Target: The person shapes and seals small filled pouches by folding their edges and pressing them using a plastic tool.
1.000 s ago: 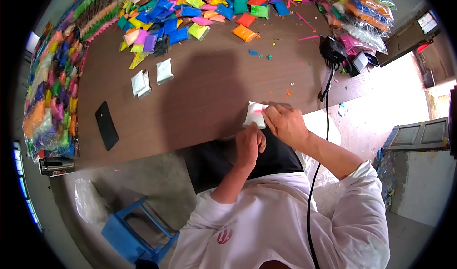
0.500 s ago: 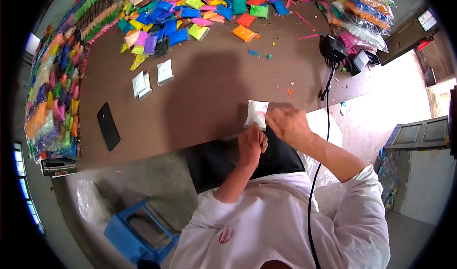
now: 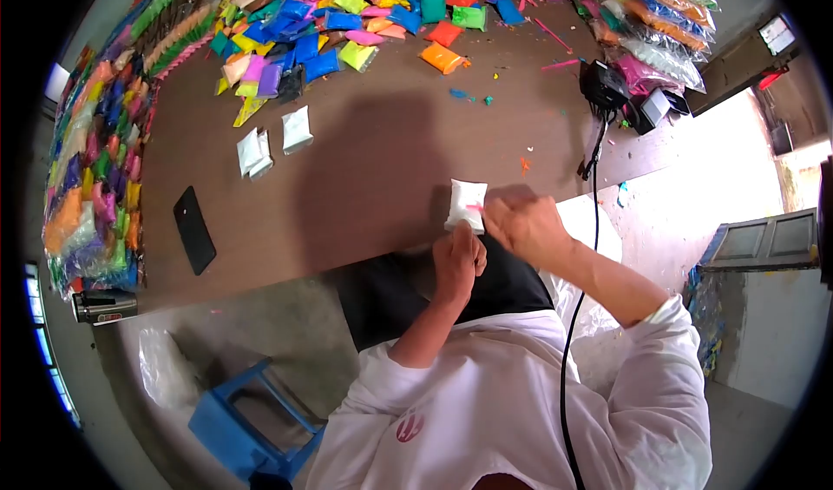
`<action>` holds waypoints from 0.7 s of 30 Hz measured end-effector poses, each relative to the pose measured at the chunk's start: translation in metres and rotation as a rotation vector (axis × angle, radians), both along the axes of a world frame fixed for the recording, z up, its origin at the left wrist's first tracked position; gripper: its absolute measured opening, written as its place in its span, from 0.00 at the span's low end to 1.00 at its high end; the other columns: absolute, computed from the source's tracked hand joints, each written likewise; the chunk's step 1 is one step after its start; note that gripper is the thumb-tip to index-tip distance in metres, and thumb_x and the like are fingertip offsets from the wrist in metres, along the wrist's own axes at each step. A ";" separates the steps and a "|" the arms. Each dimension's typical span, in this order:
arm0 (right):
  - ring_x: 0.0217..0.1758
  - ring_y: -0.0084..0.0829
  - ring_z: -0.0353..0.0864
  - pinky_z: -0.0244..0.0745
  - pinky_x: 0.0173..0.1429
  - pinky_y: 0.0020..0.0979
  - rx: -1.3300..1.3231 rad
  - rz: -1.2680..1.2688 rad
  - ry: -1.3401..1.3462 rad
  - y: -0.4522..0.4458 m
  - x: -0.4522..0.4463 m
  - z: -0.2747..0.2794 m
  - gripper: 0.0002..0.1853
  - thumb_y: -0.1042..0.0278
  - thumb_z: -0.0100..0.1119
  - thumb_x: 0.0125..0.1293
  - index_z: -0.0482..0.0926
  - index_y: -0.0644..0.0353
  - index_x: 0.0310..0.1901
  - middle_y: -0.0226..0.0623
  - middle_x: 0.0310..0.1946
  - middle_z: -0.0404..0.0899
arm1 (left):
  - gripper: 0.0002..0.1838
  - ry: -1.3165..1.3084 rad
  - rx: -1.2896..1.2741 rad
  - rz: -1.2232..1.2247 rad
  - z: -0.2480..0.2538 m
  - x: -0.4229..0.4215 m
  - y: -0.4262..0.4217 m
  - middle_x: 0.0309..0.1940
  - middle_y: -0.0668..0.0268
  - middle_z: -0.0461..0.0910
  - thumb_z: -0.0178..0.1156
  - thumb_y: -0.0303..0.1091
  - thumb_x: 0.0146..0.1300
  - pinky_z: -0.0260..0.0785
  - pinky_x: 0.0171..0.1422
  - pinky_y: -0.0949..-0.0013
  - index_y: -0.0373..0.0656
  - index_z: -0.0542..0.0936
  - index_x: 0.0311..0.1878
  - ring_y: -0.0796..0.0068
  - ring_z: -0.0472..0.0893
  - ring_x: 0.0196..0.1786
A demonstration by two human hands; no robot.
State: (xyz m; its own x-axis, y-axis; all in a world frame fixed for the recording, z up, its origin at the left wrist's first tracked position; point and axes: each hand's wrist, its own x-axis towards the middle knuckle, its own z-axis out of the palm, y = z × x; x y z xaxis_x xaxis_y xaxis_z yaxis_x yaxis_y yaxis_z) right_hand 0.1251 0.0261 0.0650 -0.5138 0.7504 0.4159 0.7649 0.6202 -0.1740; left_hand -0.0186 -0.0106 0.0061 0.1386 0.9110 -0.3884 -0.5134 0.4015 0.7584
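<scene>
A small white packet (image 3: 466,197) lies near the table's front edge. My left hand (image 3: 458,254) is closed, pinching the packet's lower end between thumb and fingers. Just right of the packet, my right hand (image 3: 526,226) is closed, its fingertips at the packet's right side. A thin pink streak (image 3: 475,207) runs from those fingertips across the packet; I cannot tell whether it is a held stick or a mark. More white packets, one pair overlapping (image 3: 253,153) and a single one (image 3: 297,130), lie farther left.
Colourful packets (image 3: 347,34) heap at the back, with bagged stacks left (image 3: 95,177) and right (image 3: 659,30). A black phone (image 3: 194,231) lies left. Black devices (image 3: 605,86) trail a cable (image 3: 596,203) down the right. A blue stool (image 3: 252,420) and a metal flask (image 3: 104,306) are lower left.
My right hand has shifted very slightly at the packet, and the pink streak sits lower and flatter on it. My left hand keeps its pinch. The whole view has moved slightly.
</scene>
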 end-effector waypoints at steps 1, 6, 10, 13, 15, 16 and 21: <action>0.26 0.42 0.78 0.72 0.28 0.39 0.000 -0.006 -0.002 0.008 0.006 -0.003 0.06 0.67 0.58 0.60 0.74 0.59 0.31 0.37 0.21 0.77 | 0.25 0.011 0.012 -0.014 0.005 -0.001 0.001 0.10 0.70 0.62 0.49 0.41 0.69 0.52 0.13 0.74 0.46 0.61 0.14 0.79 0.61 0.10; 0.27 0.42 0.78 0.72 0.27 0.40 -0.007 -0.111 -0.038 0.008 0.006 0.017 0.05 0.68 0.57 0.57 0.75 0.59 0.31 0.39 0.22 0.75 | 0.26 -0.020 0.054 0.003 -0.008 -0.001 0.003 0.09 0.70 0.62 0.50 0.42 0.70 0.51 0.13 0.74 0.46 0.62 0.14 0.79 0.62 0.10; 0.27 0.42 0.79 0.73 0.27 0.40 -0.035 -0.052 -0.086 0.029 0.014 0.006 0.06 0.67 0.56 0.60 0.76 0.60 0.34 0.40 0.23 0.76 | 0.26 -0.006 0.074 0.001 -0.006 -0.001 0.000 0.09 0.70 0.62 0.50 0.42 0.69 0.52 0.13 0.75 0.45 0.62 0.14 0.78 0.64 0.10; 0.28 0.43 0.79 0.73 0.28 0.40 -0.081 -0.124 -0.041 0.033 0.015 0.019 0.06 0.68 0.57 0.58 0.75 0.61 0.35 0.41 0.23 0.75 | 0.26 -0.044 0.098 0.001 -0.013 -0.004 0.003 0.09 0.70 0.62 0.50 0.42 0.69 0.51 0.13 0.74 0.45 0.62 0.13 0.79 0.63 0.10; 0.27 0.42 0.79 0.74 0.28 0.41 -0.071 0.021 -0.186 0.012 0.007 0.020 0.07 0.66 0.56 0.61 0.76 0.59 0.37 0.39 0.22 0.77 | 0.26 -0.090 0.079 -0.013 -0.014 -0.004 0.001 0.09 0.71 0.61 0.50 0.42 0.69 0.51 0.13 0.74 0.46 0.61 0.13 0.79 0.63 0.10; 0.27 0.42 0.79 0.74 0.29 0.41 -0.042 0.034 -0.093 0.019 0.006 0.005 0.08 0.64 0.57 0.60 0.76 0.59 0.36 0.39 0.24 0.77 | 0.26 -0.046 0.079 0.007 -0.009 -0.001 0.002 0.09 0.71 0.61 0.50 0.42 0.69 0.50 0.13 0.74 0.46 0.61 0.13 0.79 0.63 0.10; 0.25 0.44 0.76 0.73 0.29 0.40 -0.084 -0.137 0.000 0.025 0.013 0.006 0.07 0.65 0.59 0.55 0.74 0.60 0.28 0.41 0.21 0.73 | 0.26 0.006 0.027 0.005 -0.009 -0.003 0.001 0.09 0.71 0.61 0.50 0.42 0.68 0.50 0.13 0.74 0.45 0.61 0.13 0.79 0.62 0.10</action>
